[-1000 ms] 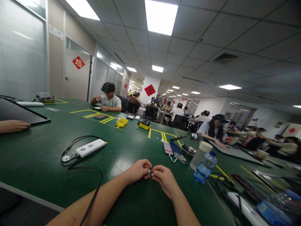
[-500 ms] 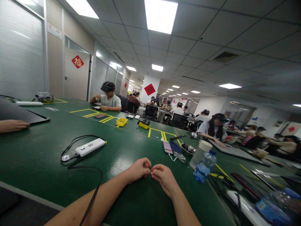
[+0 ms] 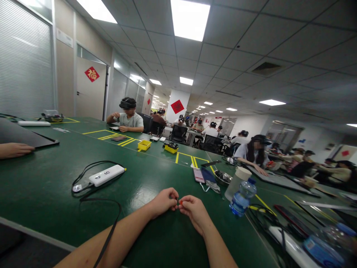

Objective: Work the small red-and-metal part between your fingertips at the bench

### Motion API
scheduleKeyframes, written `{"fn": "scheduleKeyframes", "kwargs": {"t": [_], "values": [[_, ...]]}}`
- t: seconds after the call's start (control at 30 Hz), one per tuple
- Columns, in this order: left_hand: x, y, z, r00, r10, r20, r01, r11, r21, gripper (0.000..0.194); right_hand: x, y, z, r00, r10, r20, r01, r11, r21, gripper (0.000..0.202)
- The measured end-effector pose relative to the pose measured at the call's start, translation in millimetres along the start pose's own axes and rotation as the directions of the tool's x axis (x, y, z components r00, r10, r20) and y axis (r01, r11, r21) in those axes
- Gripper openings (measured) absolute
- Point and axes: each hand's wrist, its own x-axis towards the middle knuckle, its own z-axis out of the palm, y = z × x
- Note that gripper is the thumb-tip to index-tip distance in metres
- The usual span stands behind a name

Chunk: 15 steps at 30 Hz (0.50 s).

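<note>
Near the front of the green table (image 3: 145, 167), my left hand (image 3: 165, 201) is closed, fingertips pinched around something too small and dark to make out. Just to its right, my right hand (image 3: 193, 211) pinches a tiny orange-red piece (image 3: 181, 202) between thumb and fingers. The two sets of fingertips almost meet above the tabletop. Both forearms reach in from the bottom edge.
A white power bank (image 3: 107, 175) with a black cable lies left. Right of my hands stand a blue-labelled bottle (image 3: 242, 199) and a pale cup (image 3: 238, 182). Beyond are yellow trays (image 3: 144, 145) and a metal bowl (image 3: 223, 178). Another person's hand (image 3: 18, 150) is at far left.
My hands stay nearly in place, fingertips still together. Slightly more of the orange-red piece shows at my right fingertips.
</note>
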Motion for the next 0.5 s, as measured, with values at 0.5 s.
{"fn": "scheduleKeyframes", "kwargs": {"t": [0.5], "values": [[1.9,-2.1,-1.1,0.999,0.008,0.042,-0.007,1.000,-0.013,0.017,2.6,1.0,-2.3,1.000,-0.017,-0.006,0.018,1.000,0.017,0.016]]}}
